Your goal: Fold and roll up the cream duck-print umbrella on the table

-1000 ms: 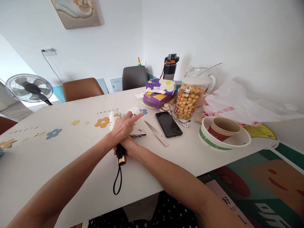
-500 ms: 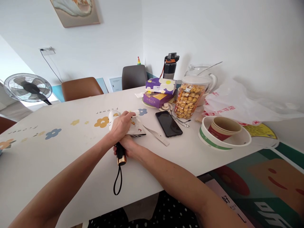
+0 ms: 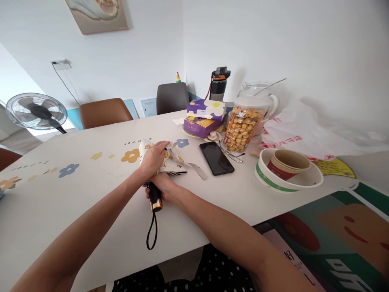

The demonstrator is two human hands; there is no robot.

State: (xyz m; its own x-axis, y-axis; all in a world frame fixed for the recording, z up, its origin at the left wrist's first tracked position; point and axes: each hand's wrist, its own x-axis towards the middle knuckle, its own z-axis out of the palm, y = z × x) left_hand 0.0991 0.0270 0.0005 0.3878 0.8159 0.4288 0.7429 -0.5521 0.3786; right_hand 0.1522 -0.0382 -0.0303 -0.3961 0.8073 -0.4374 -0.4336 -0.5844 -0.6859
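Note:
A folding umbrella [image 3: 175,165] lies across the table in front of me, its white canopy printed with small yellow figures and loosely wrapped. Its black handle [image 3: 155,194] with a gold end points toward me, and a black wrist loop hangs from it. My left hand [image 3: 154,157] is closed over the canopy fabric, fingertips on its far side. Just below, my right hand [image 3: 164,184] wraps the umbrella where canopy and handle meet; its fingers are partly hidden. A pale fabric strap [image 3: 198,170] runs out from the canopy to the right.
Right of the umbrella lie a black phone [image 3: 216,158] and glasses [image 3: 232,154]. Beyond are purple boxes [image 3: 200,126], a snack jar [image 3: 244,125], a bottle [image 3: 218,85] and a glass pitcher [image 3: 275,106]. Paper bowls [image 3: 275,184] and a plastic bag [image 3: 306,129] stand farther right.
My left hand has shifted slightly, its fingers drawing in over the canopy. The strap's loose end has slid left, closer to the umbrella. My right hand keeps its hold.

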